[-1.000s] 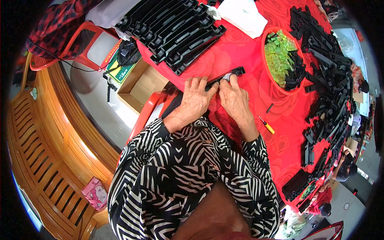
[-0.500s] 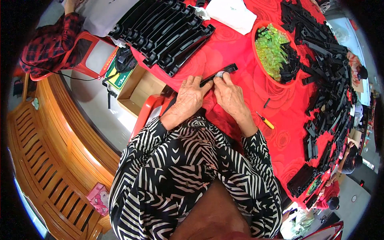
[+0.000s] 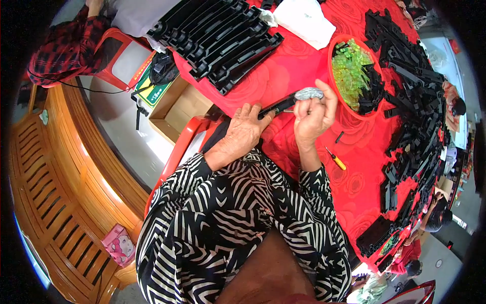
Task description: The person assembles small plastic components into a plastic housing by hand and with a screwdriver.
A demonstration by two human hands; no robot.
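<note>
My left hand is closed on a long black plastic part, pressing it down at the red-covered table's edge. Just right of it, my right hand grips a small tool with a grey wrapped handle. The tool's thin metal tip points left, close to the black part; whether it touches cannot be made out. A yellow-handled screwdriver and a short black piece lie on the cloth near my right wrist.
Ahead stands a row of black plastic parts, beside a white bag. A red basin holds yellow-green and black pieces. Black parts heap along the right. An open cardboard box and a red chair are at left; other people sit around.
My right hand has turned and moved right, away from my left hand, bringing the grey-handled tool into fuller view. My left hand stays on the black part. The whole view has shifted slightly.
</note>
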